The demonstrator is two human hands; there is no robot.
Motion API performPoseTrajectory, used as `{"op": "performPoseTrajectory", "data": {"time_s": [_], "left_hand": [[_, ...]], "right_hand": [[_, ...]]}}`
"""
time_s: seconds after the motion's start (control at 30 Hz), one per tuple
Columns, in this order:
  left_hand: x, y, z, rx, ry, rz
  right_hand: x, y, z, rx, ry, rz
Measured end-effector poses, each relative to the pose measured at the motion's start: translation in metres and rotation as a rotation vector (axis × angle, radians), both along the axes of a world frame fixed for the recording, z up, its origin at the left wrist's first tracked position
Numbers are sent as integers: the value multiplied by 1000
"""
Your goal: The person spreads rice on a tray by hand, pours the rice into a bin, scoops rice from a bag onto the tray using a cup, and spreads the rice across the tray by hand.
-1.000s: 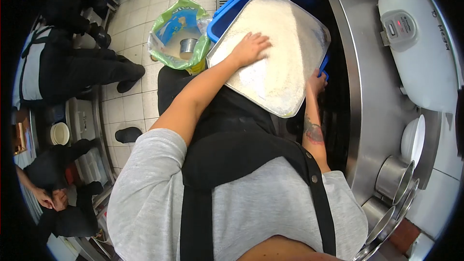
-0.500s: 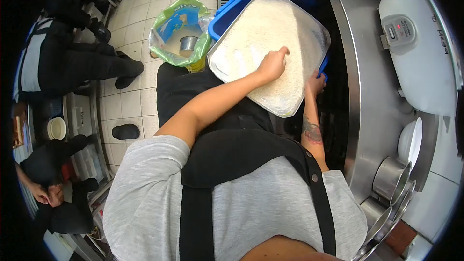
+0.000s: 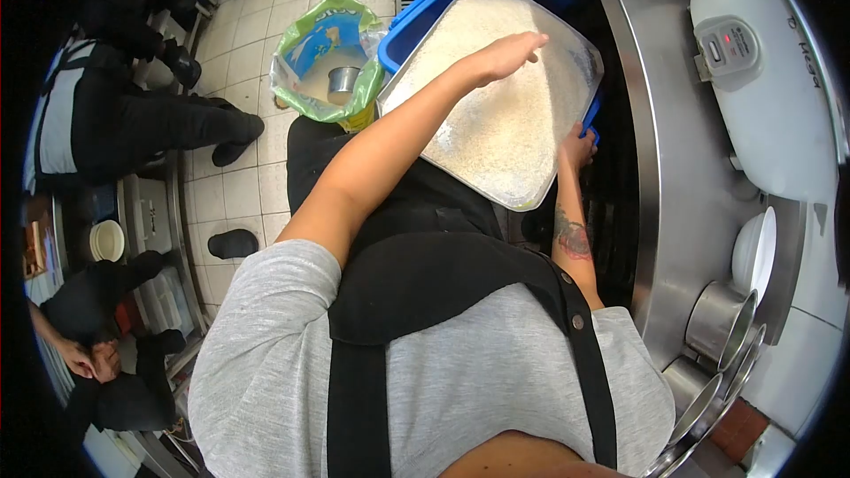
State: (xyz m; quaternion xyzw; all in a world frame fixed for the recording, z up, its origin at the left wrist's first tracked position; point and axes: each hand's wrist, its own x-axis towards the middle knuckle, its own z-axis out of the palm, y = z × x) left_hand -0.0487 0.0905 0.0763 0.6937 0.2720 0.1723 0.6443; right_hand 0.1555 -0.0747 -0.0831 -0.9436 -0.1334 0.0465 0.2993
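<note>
A large shallow tray [image 3: 529, 198] of pale, crumb-like grains [image 3: 496, 124] rests over a blue tub [image 3: 386, 55] in front of my lap. My left hand [image 3: 506, 57] is stretched out above the grains, fingers extended and holding nothing; whether it touches them is unclear. Low at the tray's right side, my right hand [image 3: 577, 149] curls round the tub's blue edge, close against the tray's wall. Its fingertips are partly hidden. Left of the tray stands a bucket [image 3: 358, 120] lined with a green bag [image 3: 312, 103], with a metal cup [image 3: 343, 80] inside it.
A steel counter [image 3: 651, 212] runs along the right, bearing a white rice-cooker-like appliance [image 3: 753, 97], a white bowl [image 3: 753, 252] and metal pots [image 3: 719, 323]. On the left, people in dark clothes [image 3: 159, 111] stand by shelving over a tiled floor [image 3: 235, 190].
My left hand has moved up and slightly right over the grains, its fingers going from a pointing shape to stretched out. My right hand stays in place.
</note>
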Motion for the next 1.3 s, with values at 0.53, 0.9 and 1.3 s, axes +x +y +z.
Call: {"op": "performPoseTrajectory", "data": {"time_s": [0.53, 0.9, 1.3], "left_hand": [[3, -77, -118, 1362, 300, -323], [-20, -32, -108, 927, 422, 26], [-3, 10, 13, 438, 145, -259]], "right_hand": [[-5, -1, 9, 34, 39, 0], [-11, 3, 12, 20, 26, -55], [-2, 1, -6, 63, -73, 2]]}}
